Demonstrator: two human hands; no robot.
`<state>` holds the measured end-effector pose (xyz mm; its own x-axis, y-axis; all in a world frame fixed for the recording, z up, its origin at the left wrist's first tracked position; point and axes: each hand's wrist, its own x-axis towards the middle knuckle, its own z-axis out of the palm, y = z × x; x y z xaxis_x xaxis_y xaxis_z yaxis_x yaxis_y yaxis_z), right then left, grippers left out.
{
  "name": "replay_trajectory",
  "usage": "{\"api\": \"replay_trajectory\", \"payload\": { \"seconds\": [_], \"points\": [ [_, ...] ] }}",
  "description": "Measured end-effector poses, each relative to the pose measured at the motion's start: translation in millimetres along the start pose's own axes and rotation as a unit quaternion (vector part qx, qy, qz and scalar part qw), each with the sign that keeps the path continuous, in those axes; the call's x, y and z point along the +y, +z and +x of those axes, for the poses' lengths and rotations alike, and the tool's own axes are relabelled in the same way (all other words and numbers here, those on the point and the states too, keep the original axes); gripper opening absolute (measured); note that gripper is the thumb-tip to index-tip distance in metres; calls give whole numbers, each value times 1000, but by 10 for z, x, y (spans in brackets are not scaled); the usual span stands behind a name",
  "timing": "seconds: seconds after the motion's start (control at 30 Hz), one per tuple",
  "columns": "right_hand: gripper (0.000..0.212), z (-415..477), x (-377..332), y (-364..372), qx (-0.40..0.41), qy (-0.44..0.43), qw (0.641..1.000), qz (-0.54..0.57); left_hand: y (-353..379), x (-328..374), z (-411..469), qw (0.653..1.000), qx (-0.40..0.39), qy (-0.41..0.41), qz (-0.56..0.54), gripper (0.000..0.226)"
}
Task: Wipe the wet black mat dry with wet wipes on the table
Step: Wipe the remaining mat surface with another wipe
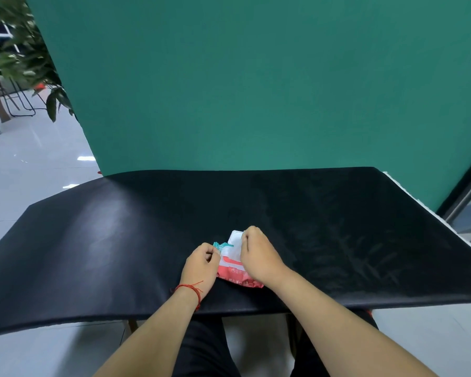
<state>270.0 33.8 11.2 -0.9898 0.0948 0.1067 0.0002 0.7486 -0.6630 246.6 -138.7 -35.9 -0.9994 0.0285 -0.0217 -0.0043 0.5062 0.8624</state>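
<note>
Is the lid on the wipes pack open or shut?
Open: the white lid stands raised off the wipes pack, pinched by the right hand.

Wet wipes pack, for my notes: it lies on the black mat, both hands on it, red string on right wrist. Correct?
No: head view shows the red string on the left wrist. The wet wipes pack lies on the black mat, left hand and right hand on it.

My big black mat [147, 227] lies spread out flat. The pink wipes pack [232, 270] sits on its near side, flap up.
</note>
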Motion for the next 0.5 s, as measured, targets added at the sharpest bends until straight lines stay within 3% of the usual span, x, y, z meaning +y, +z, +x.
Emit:
{"api": "replay_trajectory", "payload": {
  "seconds": [0.1,0.23,0.37,0.5],
  "points": [
    [20,79,-96,-248,15,87,974,208,19,-26,25,1000,-5,-6,-2,19],
    [19,123,-82,-500,29,162,875,456,-25,0,16,999,-7,-21,-45,19],
    [35,90,71,-633,8,199,816,543,-6,60,28,996,-23,-20,-88,15],
    [40,48,235,-694,17,228,748,623,64,185,-56,995,-37,71,-59,16]
  ]
}}
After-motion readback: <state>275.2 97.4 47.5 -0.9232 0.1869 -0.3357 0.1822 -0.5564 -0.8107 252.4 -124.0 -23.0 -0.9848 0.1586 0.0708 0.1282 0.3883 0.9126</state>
